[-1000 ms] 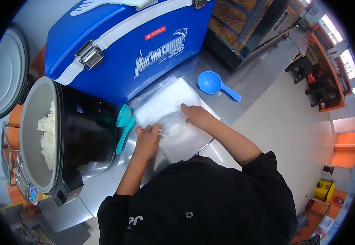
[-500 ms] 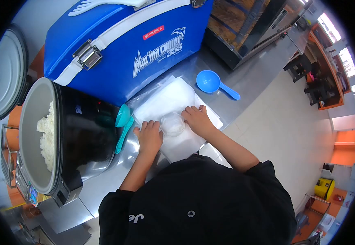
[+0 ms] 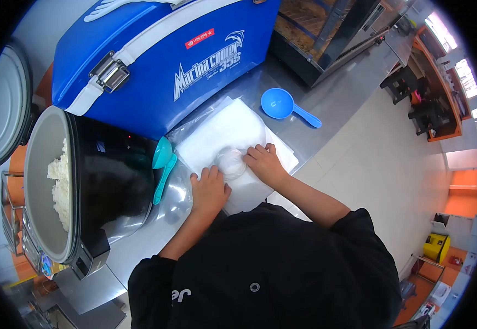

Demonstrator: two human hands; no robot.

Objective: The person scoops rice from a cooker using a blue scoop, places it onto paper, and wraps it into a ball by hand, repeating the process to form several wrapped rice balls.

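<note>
A rounded bundle (image 3: pixel 230 162) wrapped in thin white paper sits on a stack of white paper sheets (image 3: pixel 224 129). What lies inside the wrap is hidden. My right hand (image 3: pixel 266 164) is at the bundle's right side, its fingers bent and pinching the paper there. On the lower left, my left hand (image 3: pixel 210 191) rests on the paper's edge, fingers apart and slightly bent, a little away from the bundle. Left of that hand lies a teal rice scoop (image 3: pixel 164 164). Beyond the sheets is a blue scoop (image 3: pixel 278 103) with its handle pointing right.
A large black rice cooker (image 3: pixel 115 175), holding white rice (image 3: pixel 60 186), stands open at left, its grey lid (image 3: pixel 4 107) raised. A blue cooler box (image 3: pixel 156 66) fills the back of the steel counter (image 3: pixel 326 104). Behind right stands a dark glass-sided case (image 3: pixel 315 38).
My left hand has drawn back from the bundle toward me and slightly right. My right hand stays at the bundle's right side. The view has shifted slightly.
</note>
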